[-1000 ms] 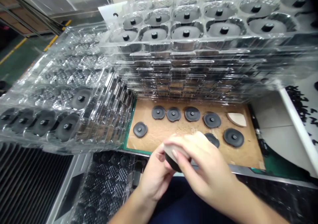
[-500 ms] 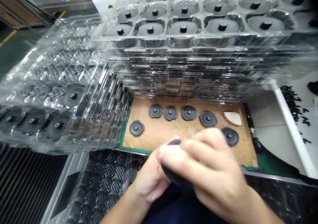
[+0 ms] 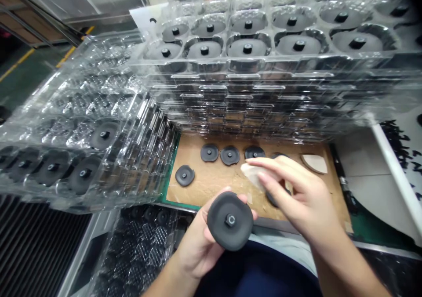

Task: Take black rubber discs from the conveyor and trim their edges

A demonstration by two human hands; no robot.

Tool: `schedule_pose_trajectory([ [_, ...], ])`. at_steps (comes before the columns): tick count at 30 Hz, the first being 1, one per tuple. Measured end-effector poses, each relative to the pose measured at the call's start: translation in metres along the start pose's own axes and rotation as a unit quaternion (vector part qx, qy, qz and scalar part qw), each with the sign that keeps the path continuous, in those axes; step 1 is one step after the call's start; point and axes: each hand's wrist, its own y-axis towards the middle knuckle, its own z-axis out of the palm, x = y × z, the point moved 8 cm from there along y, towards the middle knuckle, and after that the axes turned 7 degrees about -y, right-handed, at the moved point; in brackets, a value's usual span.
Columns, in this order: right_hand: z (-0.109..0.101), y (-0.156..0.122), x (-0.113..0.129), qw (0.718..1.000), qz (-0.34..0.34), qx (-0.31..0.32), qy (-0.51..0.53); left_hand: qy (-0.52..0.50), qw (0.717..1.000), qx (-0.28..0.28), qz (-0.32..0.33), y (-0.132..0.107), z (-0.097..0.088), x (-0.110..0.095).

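Observation:
My left hand [image 3: 201,244] holds a black round disc [image 3: 230,220] with a small metal hub, face toward me, near the bench's front edge. My right hand [image 3: 293,191] is just right of it and above the brown board [image 3: 211,185], pinching a small pale abrasive piece [image 3: 251,172] between fingers and thumb. Several more black discs [image 3: 230,155] lie in a row on the board; one disc [image 3: 184,175] sits apart at the left. My right hand hides some of them.
A tall stack of clear plastic trays [image 3: 263,86] holding discs stands behind the board. Another tray stack [image 3: 82,134] leans at the left. A pale wedge-shaped piece [image 3: 315,163] lies at the board's right. Small black scraps [image 3: 400,143] lie on a white surface at far right.
My hands have parted: the right hand lifted off the disc and moved right over the board with the pale piece; the left hand now shows the disc's face.

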Motion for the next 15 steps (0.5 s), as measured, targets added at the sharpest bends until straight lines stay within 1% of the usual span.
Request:
schedule_pose_trajectory([
  [1, 0.001, -0.005, -0.017, 0.998, 0.061, -0.001, 0.011, -0.018, 1.0, 0.015, 0.0, -0.001, 0.001, -0.001],
  [2, 0.006, -0.012, -0.031, 0.994, 0.107, 0.007, 0.029, -0.031, 0.999, 0.024, -0.002, -0.002, 0.001, -0.002],
  [3, 0.013, -0.02, -0.043, 0.989, 0.139, 0.023, 0.049, -0.036, 0.999, 0.023, -0.005, -0.002, 0.001, -0.003],
  [5, 0.032, -0.039, -0.06, 0.978, 0.175, 0.073, 0.086, -0.04, 0.999, 0.013, -0.013, -0.001, -0.001, -0.004],
  [7, 0.048, -0.055, -0.072, 0.969, 0.196, 0.119, 0.096, -0.037, 0.999, 0.007, -0.021, 0.0, 0.0, -0.005],
  [8, 0.051, -0.06, -0.077, 0.966, 0.206, 0.127, 0.091, -0.034, 0.999, 0.01, -0.024, 0.0, 0.001, -0.005],
  [9, 0.049, -0.063, -0.078, 0.967, 0.213, 0.12, 0.079, -0.032, 0.999, 0.014, -0.027, 0.001, 0.003, -0.005],
  [10, 0.042, -0.063, -0.076, 0.97, 0.214, 0.097, 0.062, -0.032, 0.999, 0.019, -0.03, 0.001, 0.004, -0.005],
  [11, 0.031, -0.06, -0.07, 0.975, 0.209, 0.059, 0.042, -0.031, 0.999, 0.021, -0.032, 0.001, 0.005, -0.004],
  [12, 0.018, -0.055, -0.059, 0.981, 0.194, 0.016, 0.022, -0.03, 0.999, 0.019, -0.037, 0.002, 0.006, -0.002],
  [13, 0.005, -0.047, -0.042, 0.987, 0.157, -0.024, 0.005, -0.022, 0.999, 0.008, -0.039, 0.003, 0.005, 0.0],
  [14, -0.005, -0.039, -0.02, 0.994, 0.099, -0.055, -0.01, -0.007, 0.999, -0.009, -0.039, 0.004, 0.003, 0.002],
  [15, -0.01, -0.031, 0.005, 0.998, 0.015, -0.061, -0.018, 0.011, 0.999, -0.034, -0.033, 0.005, 0.0, 0.004],
])
